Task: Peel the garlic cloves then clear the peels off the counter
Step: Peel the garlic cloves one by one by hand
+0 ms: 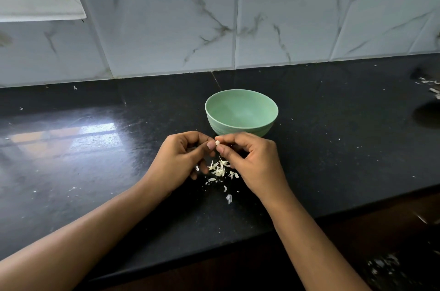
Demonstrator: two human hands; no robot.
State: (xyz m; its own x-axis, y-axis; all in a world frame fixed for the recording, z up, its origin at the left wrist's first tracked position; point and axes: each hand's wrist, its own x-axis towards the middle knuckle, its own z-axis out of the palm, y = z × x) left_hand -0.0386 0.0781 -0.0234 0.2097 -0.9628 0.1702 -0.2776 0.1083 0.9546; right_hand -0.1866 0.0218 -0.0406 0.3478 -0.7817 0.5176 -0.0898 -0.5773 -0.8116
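A small white garlic clove (217, 142) is pinched between the fingertips of my left hand (182, 159) and my right hand (252, 162), just above the black counter (95, 171). Both hands are curled, thumbs and forefingers meeting on the clove. Under them lies a loose heap of pale garlic peels (219, 170), with a few stray flakes (228, 198) nearer to me. A green bowl (241, 112) stands upright just behind my hands; its visible inside looks bare.
A marble-tiled wall (166, 23) rises behind the counter. More peels (428, 85) lie at the far right edge of view. The counter's front edge (357, 209) runs diagonally at the lower right, with scraps on the floor (383, 264) below.
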